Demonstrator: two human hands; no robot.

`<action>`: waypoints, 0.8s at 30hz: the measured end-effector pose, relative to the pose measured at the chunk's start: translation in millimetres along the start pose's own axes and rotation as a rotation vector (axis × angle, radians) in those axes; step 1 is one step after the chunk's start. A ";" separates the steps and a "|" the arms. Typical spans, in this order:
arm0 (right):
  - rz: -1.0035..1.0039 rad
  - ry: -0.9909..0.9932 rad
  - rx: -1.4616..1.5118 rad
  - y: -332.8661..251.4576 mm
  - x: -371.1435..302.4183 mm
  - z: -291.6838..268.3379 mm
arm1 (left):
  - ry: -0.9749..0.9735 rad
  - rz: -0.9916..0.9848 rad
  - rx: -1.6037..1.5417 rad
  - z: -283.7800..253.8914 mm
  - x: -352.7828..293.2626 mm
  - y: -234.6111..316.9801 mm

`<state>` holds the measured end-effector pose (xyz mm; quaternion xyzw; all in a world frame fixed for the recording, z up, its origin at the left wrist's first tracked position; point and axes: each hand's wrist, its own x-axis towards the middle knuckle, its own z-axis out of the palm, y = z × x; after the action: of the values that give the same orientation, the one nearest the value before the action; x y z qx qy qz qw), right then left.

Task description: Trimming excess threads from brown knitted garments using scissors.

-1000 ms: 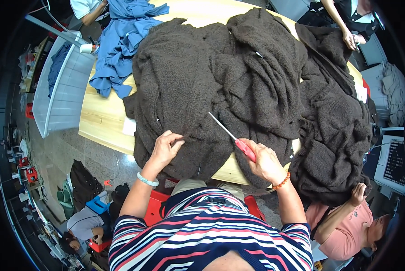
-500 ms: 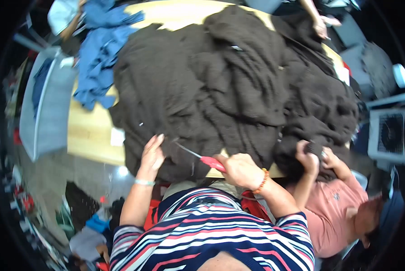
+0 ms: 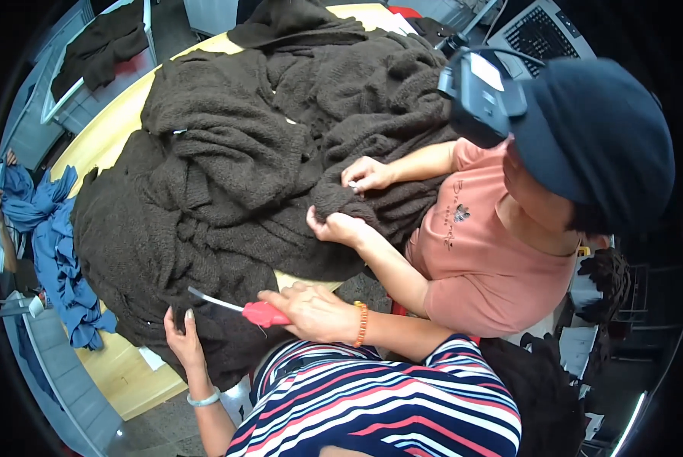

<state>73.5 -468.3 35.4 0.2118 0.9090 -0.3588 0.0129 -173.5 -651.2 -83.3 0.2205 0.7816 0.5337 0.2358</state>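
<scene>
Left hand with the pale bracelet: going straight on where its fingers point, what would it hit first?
The left hand would probably meet the dark brown fabric first; any gap is hard to judge.

One left hand (image 3: 186, 347) and one right hand (image 3: 322, 312), both bare, go with one red-handled tool (image 3: 265, 313), one orange beaded bracelet (image 3: 362, 324) and one pale bangle (image 3: 204, 398). One nearby co-worker (image 3: 501, 236) accounts for two more hands (image 3: 368, 174), one pink T-shirt (image 3: 501, 282) and one dark peaked cap (image 3: 604, 145). One wooden table (image 3: 124, 375) shows; the dark brown fabric pieces (image 3: 231, 164) overlap too much to count.
</scene>
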 end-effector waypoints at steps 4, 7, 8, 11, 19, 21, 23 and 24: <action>0.265 0.095 0.040 -10.1 -44.9 -32.1 | 0.062 -0.033 -0.125 6.7 25.9 -25.6; 0.365 0.231 0.012 -1.3 -84.8 -41.3 | 0.062 -0.127 -0.078 13.0 34.6 -3.0; 0.395 0.271 -0.032 -1.7 -94.4 -46.7 | 0.059 -0.171 -0.061 17.5 37.1 0.3; 0.497 0.317 -0.034 2.9 -115.8 -50.5 | 0.038 -0.178 -0.036 18.1 41.4 -7.7; 0.681 0.333 -0.018 12.3 -124.9 -58.8 | 0.110 -0.221 -0.073 15.6 50.7 -15.7; 0.718 0.318 -0.016 16.2 -120.5 -62.2 | 0.078 -0.260 -0.074 13.3 52.6 -16.0; 0.756 0.300 -0.017 21.4 -115.7 -65.2 | 0.068 -0.265 -0.067 11.2 55.2 -22.1; 0.774 0.275 -0.024 24.7 -113.2 -66.0 | 0.062 -0.267 -0.064 9.6 56.6 -26.4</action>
<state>194.8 -451.3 88.3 0.5839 0.7596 -0.2851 0.0277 -214.9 -619.2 -118.6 0.0902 0.7934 0.5289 0.2875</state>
